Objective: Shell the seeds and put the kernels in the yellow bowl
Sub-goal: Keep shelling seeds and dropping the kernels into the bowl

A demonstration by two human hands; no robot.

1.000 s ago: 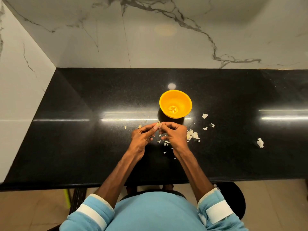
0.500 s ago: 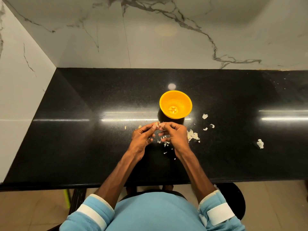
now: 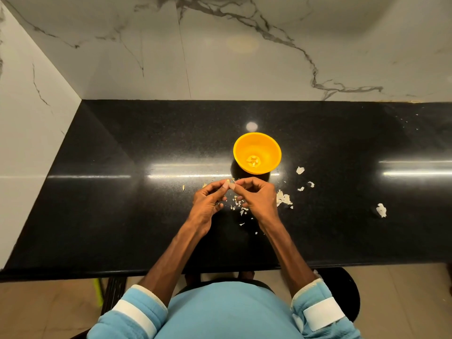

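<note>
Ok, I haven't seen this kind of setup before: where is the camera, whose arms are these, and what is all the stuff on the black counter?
There is no machine here. A person wears one wide-angle camera on the head, looking forward and down, so every picture is that same view and the arms at the bottom are the person's own. The left hand and the right hand meet over a black countertop and together pinch something tiny at their fingertips, most likely a seed, though it is too small to make out. Just beyond them stands a yellow bowl with a few pale kernels at its bottom. The pale scraps around and to the right of the hands are shell fragments. Behind the counter is a veined marble wall.
</note>
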